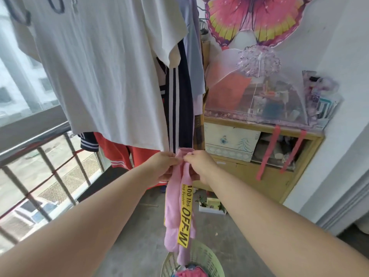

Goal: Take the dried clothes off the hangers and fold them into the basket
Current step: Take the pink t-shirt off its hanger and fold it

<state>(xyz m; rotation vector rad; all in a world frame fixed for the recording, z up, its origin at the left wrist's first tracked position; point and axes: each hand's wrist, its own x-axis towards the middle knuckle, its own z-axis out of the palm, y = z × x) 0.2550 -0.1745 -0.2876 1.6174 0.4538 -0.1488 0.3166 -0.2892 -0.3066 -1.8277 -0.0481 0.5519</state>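
Pink garment: hanging lengthwise in mid-air, top edge bunched, lower end trailing down to the rim of the basket; held at the top by both hands.

Left hand: at the garment's upper left, fingers curled, pinching the bunched top edge.

Right hand: at the garment's upper right, just beside the left hand, fingertips likewise pinching the top edge.

Yellow strap: lying down the front of the pink garment, black lettering (partly readable, "OFF-W" and "lbs").

Basket: pale green, perforated wall, on the floor directly below the pink garment; folded cloth inside, pink and blue, only partly in view.

White T-shirt: hanging above and to the left of the pink garment.

Navy trousers: white side stripes, hanging straight above the pink garment, hem near the hands.

Red garment: left of the pink garment, behind the T-shirt's hem.

Railing: metal bars, far left of the pink garment.

Wooden cabinet: right of the pink garment; mesh food cover on top; butterfly kite on the wall above.

Floor: grey concrete, beneath the pink garment.
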